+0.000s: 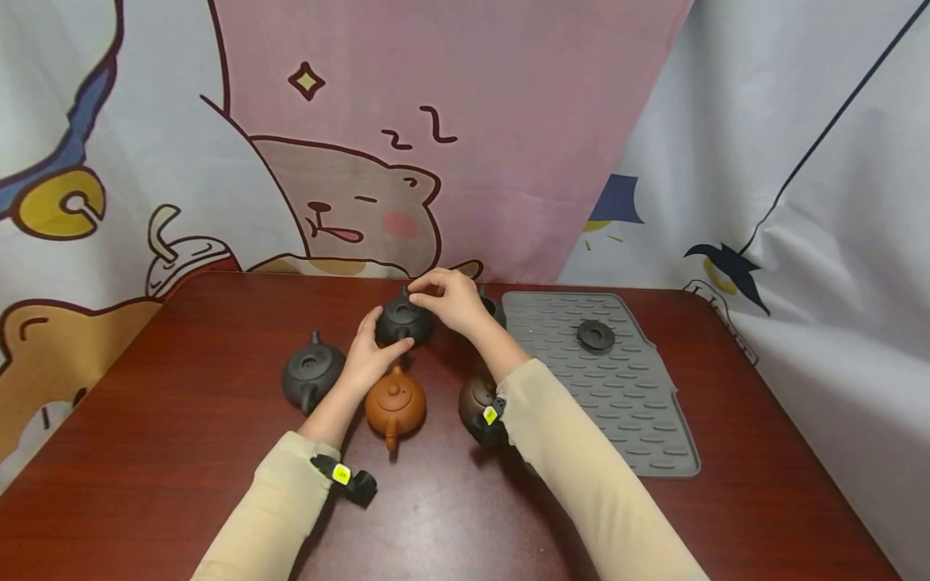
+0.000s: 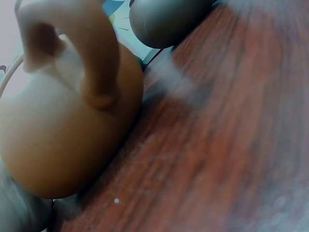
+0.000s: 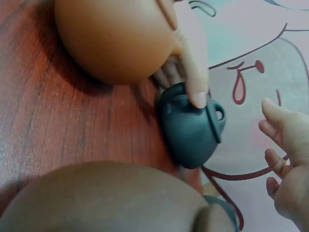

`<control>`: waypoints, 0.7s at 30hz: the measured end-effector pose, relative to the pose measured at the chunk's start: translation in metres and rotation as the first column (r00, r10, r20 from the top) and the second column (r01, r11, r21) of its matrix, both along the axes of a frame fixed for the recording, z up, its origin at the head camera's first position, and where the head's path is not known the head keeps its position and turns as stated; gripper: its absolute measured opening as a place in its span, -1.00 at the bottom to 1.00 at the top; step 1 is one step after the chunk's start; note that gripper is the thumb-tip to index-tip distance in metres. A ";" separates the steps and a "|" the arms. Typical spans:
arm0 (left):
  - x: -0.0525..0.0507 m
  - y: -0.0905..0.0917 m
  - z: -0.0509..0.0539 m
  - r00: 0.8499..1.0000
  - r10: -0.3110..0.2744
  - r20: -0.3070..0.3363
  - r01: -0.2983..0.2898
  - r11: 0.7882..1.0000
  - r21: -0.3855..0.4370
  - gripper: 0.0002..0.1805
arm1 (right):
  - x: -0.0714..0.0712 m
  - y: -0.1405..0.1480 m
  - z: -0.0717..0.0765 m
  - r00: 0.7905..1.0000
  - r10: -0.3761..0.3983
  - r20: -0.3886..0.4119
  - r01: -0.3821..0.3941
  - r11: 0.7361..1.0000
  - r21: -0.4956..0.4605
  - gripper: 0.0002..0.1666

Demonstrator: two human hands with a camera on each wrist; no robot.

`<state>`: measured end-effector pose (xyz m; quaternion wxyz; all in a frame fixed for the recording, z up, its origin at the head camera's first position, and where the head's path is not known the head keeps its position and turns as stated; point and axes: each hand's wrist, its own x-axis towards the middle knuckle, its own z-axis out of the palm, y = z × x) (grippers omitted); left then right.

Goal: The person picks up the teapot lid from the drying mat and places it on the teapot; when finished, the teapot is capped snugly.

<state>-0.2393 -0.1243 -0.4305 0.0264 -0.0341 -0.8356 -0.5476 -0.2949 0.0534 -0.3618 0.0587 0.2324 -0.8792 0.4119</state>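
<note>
At the back of the table, my left hand point(image 1: 369, 357) holds a small black teapot point(image 1: 404, 320), its thumb on the near side and its fingers at the left side. In the right wrist view the same black teapot point(image 3: 190, 128) has a lid with an arched knob on top. Just above and right of it hovers my right hand point(image 1: 452, 303); the right wrist view shows a gap between its loosely bent fingers point(image 3: 276, 113) and the lid. An orange-brown clay teapot point(image 1: 395, 402) stands in front of the left hand, close to the left wrist camera.
Another black teapot point(image 1: 312, 373) stands at left. A dark brown teapot point(image 1: 475, 397) sits under my right forearm, and a dark pot point(image 1: 494, 308) is partly hidden behind the right wrist. On the right, a grey ridged mat point(image 1: 639, 436) bears a round black lid-like disc point(image 1: 596, 336).
</note>
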 end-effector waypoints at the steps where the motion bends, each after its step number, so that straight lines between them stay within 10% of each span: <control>1: 0.000 0.000 0.000 1.000 0.003 0.001 -0.003 1.000 0.000 -0.04 | 0.002 0.001 0.002 1.000 0.008 -0.008 -0.008 1.000 -0.012 -0.78; 21: 0.000 0.001 -0.001 1.000 0.015 -0.019 -0.015 1.000 0.009 -0.06 | 0.037 0.052 0.025 0.986 0.031 -0.165 -0.064 0.978 -0.201 -0.78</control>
